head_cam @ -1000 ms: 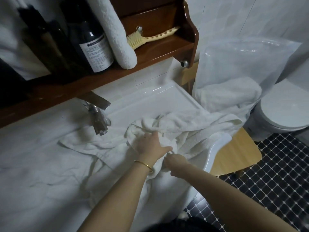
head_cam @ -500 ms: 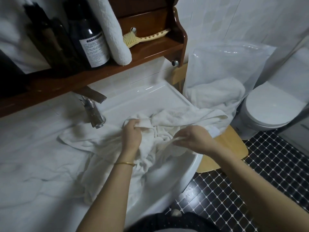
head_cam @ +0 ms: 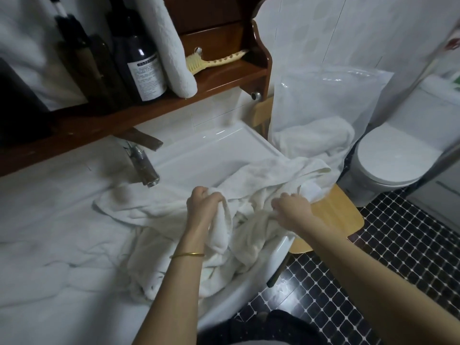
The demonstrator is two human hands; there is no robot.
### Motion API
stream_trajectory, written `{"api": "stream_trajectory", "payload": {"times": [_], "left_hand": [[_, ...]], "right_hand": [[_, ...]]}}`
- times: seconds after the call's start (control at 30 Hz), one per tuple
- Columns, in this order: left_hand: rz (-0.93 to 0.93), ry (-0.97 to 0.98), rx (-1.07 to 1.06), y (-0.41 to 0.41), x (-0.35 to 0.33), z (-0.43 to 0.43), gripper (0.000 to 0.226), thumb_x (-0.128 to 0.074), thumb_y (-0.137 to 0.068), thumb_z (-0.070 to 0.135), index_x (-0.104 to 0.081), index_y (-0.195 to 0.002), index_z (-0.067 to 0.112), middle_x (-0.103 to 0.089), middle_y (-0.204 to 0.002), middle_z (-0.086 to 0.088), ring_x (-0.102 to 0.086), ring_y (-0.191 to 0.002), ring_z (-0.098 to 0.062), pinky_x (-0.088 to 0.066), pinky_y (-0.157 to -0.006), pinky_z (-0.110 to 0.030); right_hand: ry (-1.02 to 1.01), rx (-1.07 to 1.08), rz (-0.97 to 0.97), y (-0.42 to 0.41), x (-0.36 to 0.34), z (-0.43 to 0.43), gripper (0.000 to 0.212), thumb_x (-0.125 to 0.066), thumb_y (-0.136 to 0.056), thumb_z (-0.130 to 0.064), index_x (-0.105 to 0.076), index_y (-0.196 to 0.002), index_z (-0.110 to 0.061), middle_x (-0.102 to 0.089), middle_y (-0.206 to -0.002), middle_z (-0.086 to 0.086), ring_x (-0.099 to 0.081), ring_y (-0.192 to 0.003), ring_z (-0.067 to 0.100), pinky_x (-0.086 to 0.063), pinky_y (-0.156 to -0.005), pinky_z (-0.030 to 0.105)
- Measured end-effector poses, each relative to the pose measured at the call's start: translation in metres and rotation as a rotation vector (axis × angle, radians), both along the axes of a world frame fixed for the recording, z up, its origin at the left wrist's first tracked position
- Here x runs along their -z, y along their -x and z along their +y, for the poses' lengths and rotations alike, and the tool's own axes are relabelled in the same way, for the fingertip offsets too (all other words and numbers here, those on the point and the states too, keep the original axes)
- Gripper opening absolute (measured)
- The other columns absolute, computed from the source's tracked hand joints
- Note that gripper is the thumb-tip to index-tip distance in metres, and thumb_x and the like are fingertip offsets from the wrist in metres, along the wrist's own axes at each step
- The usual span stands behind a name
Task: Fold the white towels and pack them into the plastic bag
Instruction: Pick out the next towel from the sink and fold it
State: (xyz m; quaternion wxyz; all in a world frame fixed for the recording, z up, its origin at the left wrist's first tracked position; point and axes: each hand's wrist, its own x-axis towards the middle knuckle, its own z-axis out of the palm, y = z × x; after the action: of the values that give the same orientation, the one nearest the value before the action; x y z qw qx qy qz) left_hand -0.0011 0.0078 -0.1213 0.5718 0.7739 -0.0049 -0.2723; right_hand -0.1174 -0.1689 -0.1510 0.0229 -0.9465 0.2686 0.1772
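While your left hand (head_cam: 202, 207) grips a bunched fold of the white towel (head_cam: 261, 178) and your right hand (head_cam: 292, 210) pinches its edge, the towel lies crumpled over the sink (head_cam: 199, 150) rim, one end reaching the wooden stool (head_cam: 336, 215). On that stool the plastic bag (head_cam: 323, 95) stands upright, another towel (head_cam: 313, 140) at its bottom. The tap (head_cam: 144, 168) stands just left. The bottle label (head_cam: 146, 75) is too small to read.
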Motion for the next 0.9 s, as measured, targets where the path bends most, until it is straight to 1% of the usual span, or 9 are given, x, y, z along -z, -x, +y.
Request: {"api": "stream_trajectory", "payload": {"times": [0.1,0.2,0.3,0.43,0.5,0.57,0.67,0.8,0.9], "left_hand": [[-0.155,-0.067,0.002,-0.003,0.010,0.011,0.029,-0.065,-0.070,0.034,-0.046,-0.073,0.012,-0.050,-0.074,-0.003,-0.048,-0.068,-0.026,-0.039,-0.058,-0.032],[-0.348,-0.211,0.004,-0.008,0.016,0.019,0.042,-0.062,-0.081,0.035,-0.035,-0.059,0.011,-0.039,-0.064,-0.004,-0.037,-0.065,-0.028,-0.031,-0.054,-0.034],[-0.493,-0.458,0.092,-0.014,0.020,0.028,0.037,-0.049,-0.091,0.034,-0.062,-0.073,0.003,-0.057,-0.086,-0.017,-0.049,-0.088,-0.036,-0.037,-0.076,-0.035],[-0.548,-0.219,0.049,-0.016,0.018,0.035,0.027,-0.047,-0.095,0.019,-0.065,-0.089,-0.001,-0.060,-0.092,-0.012,-0.056,-0.093,-0.028,-0.037,-0.074,-0.029],[-0.534,-0.078,0.058,-0.019,0.012,0.036,0.017,-0.046,-0.094,0.008,-0.063,-0.093,0.008,-0.063,-0.097,-0.004,-0.057,-0.096,-0.020,-0.042,-0.081,-0.026],[-0.492,0.029,0.097,-0.024,0.006,0.040,0.025,-0.046,-0.091,0.001,-0.063,-0.094,0.018,-0.065,-0.097,0.008,-0.058,-0.095,-0.010,-0.043,-0.081,-0.016],[-0.418,0.126,0.156,-0.026,-0.010,0.042,0.039,-0.042,-0.080,-0.011,-0.066,-0.075,0.018,-0.069,-0.087,0.013,-0.062,-0.089,-0.003,-0.046,-0.080,-0.017],[-0.360,0.492,0.421,-0.019,-0.035,0.043,0.046,-0.031,-0.055,-0.018,-0.060,-0.050,0.017,-0.066,-0.063,0.006,-0.065,-0.084,-0.010,-0.047,-0.081,-0.020],[-0.138,0.264,0.805,-0.022,-0.037,0.049,0.037,-0.046,-0.069,-0.012,-0.070,-0.080,0.013,-0.073,-0.082,-0.004,-0.067,-0.091,-0.011,-0.048,-0.079,-0.019]], "right_hand": [[0.017,-0.240,-0.073,-0.013,0.018,0.027,0.043,-0.045,-0.080,-0.005,-0.053,-0.120,-0.020,-0.054,-0.118,0.004,-0.045,-0.117,0.029,-0.032,-0.099,0.044],[-0.182,-0.323,-0.058,-0.032,0.033,0.052,0.041,-0.043,-0.082,-0.008,-0.056,-0.118,-0.022,-0.059,-0.114,0.006,-0.053,-0.109,0.028,-0.043,-0.078,0.036],[-0.307,-0.286,0.084,-0.039,0.058,0.068,0.023,-0.039,-0.091,-0.016,-0.056,-0.105,-0.017,-0.060,-0.108,0.007,-0.057,-0.102,0.029,-0.041,-0.069,0.034],[-0.260,-0.269,0.115,-0.040,0.078,0.075,0.018,-0.043,-0.090,-0.024,-0.058,-0.096,-0.017,-0.057,-0.095,0.003,-0.056,-0.095,0.027,-0.039,-0.064,0.033],[-0.289,-0.240,0.104,-0.037,0.079,0.073,0.022,-0.048,-0.085,-0.023,-0.059,-0.104,-0.020,-0.058,-0.101,0.002,-0.057,-0.095,0.025,-0.038,-0.063,0.030],[-0.374,-0.176,0.017,-0.032,0.070,0.065,0.023,-0.055,-0.082,-0.023,-0.060,-0.105,-0.023,-0.060,-0.101,0.000,-0.056,-0.090,0.021,-0.037,-0.061,0.027],[-0.514,-0.015,-0.276,-0.027,0.038,0.045,0.016,-0.063,-0.081,-0.021,-0.061,-0.097,-0.023,-0.059,-0.085,-0.007,-0.052,-0.076,0.014,-0.036,-0.056,0.024],[-0.583,0.057,-0.514,-0.024,-0.006,0.027,0.024,-0.069,-0.075,-0.008,-0.052,-0.083,-0.024,-0.055,-0.075,-0.009,-0.051,-0.072,0.016,-0.042,-0.063,0.028],[-0.533,0.021,-0.536,-0.021,-0.018,0.027,0.028,-0.065,-0.072,0.000,-0.047,-0.077,-0.022,-0.059,-0.081,0.000,-0.053,-0.081,0.025,-0.044,-0.073,0.038]]}}
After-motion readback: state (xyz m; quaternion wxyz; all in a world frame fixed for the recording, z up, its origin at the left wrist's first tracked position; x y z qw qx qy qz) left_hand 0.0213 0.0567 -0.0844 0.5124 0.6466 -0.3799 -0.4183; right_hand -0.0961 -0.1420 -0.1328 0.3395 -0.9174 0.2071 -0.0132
